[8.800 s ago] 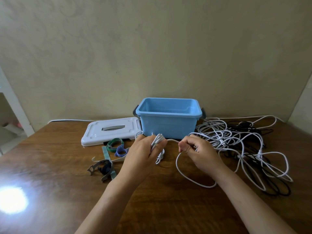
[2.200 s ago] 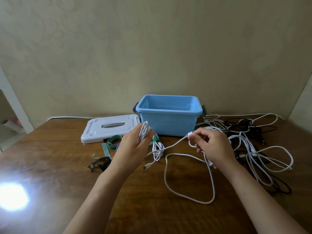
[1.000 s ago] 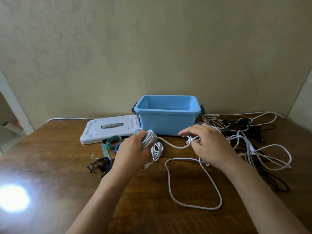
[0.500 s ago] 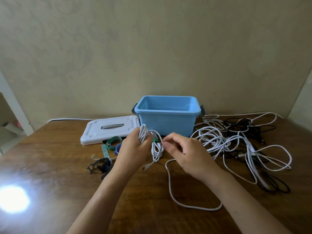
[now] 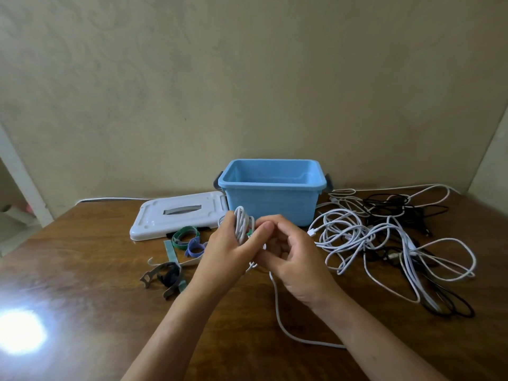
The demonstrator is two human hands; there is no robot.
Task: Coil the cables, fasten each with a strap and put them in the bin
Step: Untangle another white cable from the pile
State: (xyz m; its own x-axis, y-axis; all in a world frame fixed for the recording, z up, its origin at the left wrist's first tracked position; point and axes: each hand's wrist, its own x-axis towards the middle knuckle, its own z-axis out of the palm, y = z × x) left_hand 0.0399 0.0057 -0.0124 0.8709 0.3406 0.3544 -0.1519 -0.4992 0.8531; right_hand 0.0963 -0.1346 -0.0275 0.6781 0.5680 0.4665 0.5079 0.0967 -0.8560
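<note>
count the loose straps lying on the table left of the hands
About 4, some may be hidden: a green loop and a blue loop near the white lid, a flat teal strip, and a grey strap nearest the camera.

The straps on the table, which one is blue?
The blue strap, looped, lies nearest the left hand, right of the green strap; the grey strap lies nearer the camera.

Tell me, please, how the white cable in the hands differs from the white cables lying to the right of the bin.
The white cable in the hands is wound into a tight bundle, lifted off the table; the loose white cables sprawl flat, tangled with black cables. The left hand grips the bundle; nothing holds the pile. Both are thin and white.
</note>
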